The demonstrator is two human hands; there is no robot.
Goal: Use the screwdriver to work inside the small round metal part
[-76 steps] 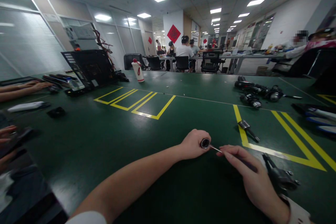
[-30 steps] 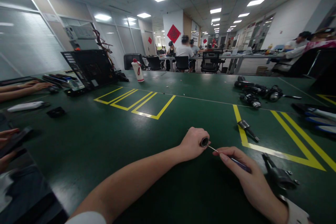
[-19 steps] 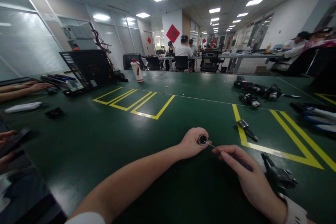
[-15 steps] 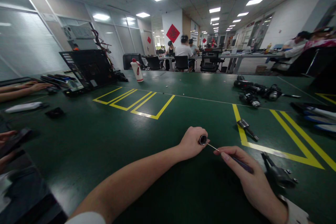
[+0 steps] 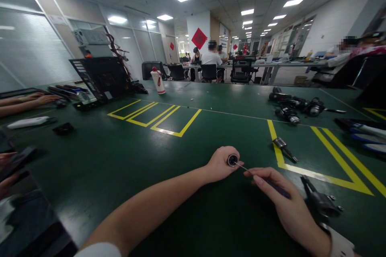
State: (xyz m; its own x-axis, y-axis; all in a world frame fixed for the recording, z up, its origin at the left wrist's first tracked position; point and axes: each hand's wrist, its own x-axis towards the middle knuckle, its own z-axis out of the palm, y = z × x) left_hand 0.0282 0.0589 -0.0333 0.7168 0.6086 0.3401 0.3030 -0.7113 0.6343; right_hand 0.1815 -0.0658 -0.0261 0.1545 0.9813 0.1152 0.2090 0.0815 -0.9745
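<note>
Wrapped in the fingers of my left hand (image 5: pixel 219 163) is a short dark cylindrical part (image 5: pixel 229 164) with a metal rim, its round open end facing me. My right hand (image 5: pixel 286 202) grips a thin screwdriver (image 5: pixel 278 188) by its dark purplish handle. The slim shaft slants up to the left, and its tip reaches the part's opening; how deep it goes I cannot tell. To the right of my right hand lies a dark metal tool head (image 5: pixel 324 204) with small bolts. Farther off, a grey metal shaft piece (image 5: pixel 281 143) rests across yellow tape.
Yellow tape outlines (image 5: pixel 165 131) mark the green table (image 5: pixel 120 160). Several black power tools (image 5: pixel 291 106) lie at the back right. A white bottle (image 5: pixel 157 81) and an open computer case (image 5: pixel 104 76) stand farther back. Another person's hands (image 5: pixel 45 99) show at the left.
The screwdriver tip has shifted from the rim's right side to inside the part's opening. The part has turned slightly, so more of its inside faces me.
</note>
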